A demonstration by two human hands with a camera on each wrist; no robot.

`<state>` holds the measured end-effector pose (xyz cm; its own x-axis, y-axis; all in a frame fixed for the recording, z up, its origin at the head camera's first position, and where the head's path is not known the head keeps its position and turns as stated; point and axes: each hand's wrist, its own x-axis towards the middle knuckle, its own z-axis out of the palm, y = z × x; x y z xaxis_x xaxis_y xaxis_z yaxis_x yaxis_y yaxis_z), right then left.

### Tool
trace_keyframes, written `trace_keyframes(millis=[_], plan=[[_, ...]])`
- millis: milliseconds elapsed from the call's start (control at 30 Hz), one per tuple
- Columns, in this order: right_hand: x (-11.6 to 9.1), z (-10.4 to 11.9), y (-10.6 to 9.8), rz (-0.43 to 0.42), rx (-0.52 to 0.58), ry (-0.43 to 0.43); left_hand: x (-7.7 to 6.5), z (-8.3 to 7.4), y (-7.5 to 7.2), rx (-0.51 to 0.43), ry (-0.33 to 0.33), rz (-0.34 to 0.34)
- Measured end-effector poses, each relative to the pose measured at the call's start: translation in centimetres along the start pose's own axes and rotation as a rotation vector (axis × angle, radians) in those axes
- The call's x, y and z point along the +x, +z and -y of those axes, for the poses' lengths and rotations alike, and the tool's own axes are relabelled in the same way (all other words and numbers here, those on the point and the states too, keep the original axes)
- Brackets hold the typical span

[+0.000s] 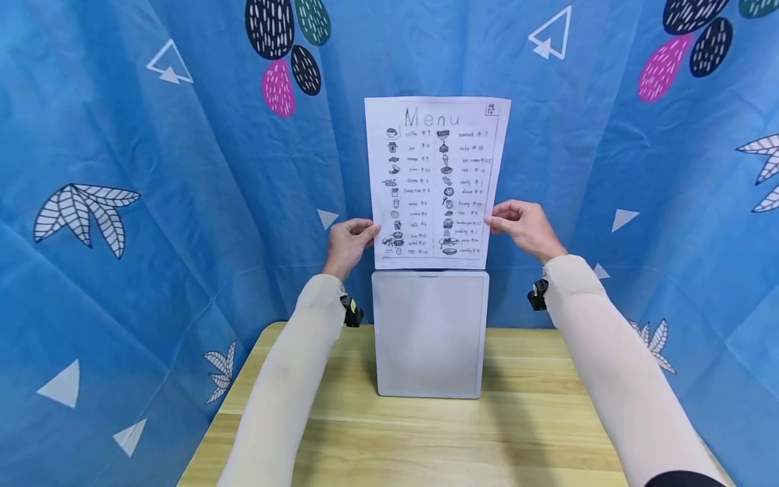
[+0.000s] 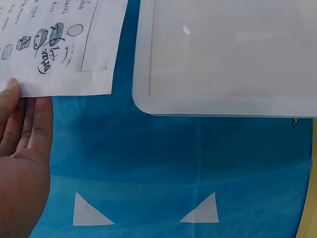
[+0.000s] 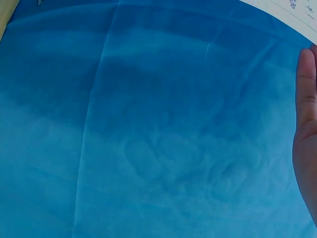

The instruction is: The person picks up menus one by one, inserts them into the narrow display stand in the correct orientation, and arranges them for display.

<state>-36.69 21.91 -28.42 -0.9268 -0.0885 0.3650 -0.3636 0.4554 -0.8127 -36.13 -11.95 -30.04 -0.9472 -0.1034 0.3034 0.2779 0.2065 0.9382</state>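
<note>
A white paper menu [image 1: 435, 182], with hand-drawn food pictures and prices in two columns, is held upright in the head view. My left hand [image 1: 349, 245] pinches its left edge near the bottom, and my right hand [image 1: 528, 226] pinches its right edge at a similar height. Just below the sheet stands a pale, flat rectangular board [image 1: 429, 335] with a raised rim, upright on the table. In the left wrist view the thumb of my left hand [image 2: 22, 158] lies over the menu's [image 2: 99, 74] edge, with the fingers behind it. Only part of my right hand [image 3: 305, 119] shows in the right wrist view.
The board stands on a light wooden table [image 1: 341, 433]. A blue patterned curtain [image 1: 182, 135] hangs behind the table and along both sides. A small black device [image 1: 351, 311] sits on the left wrist, and another black device [image 1: 538, 295] on the right.
</note>
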Motion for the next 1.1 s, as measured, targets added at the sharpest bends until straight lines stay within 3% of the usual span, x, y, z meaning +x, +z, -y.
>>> trace_keyframes(millis=[1100], plan=[[0.01,-0.03,0.51,0.019,0.013,0.018,0.18,0.88,-0.22,0.025,-0.001,0.005]])
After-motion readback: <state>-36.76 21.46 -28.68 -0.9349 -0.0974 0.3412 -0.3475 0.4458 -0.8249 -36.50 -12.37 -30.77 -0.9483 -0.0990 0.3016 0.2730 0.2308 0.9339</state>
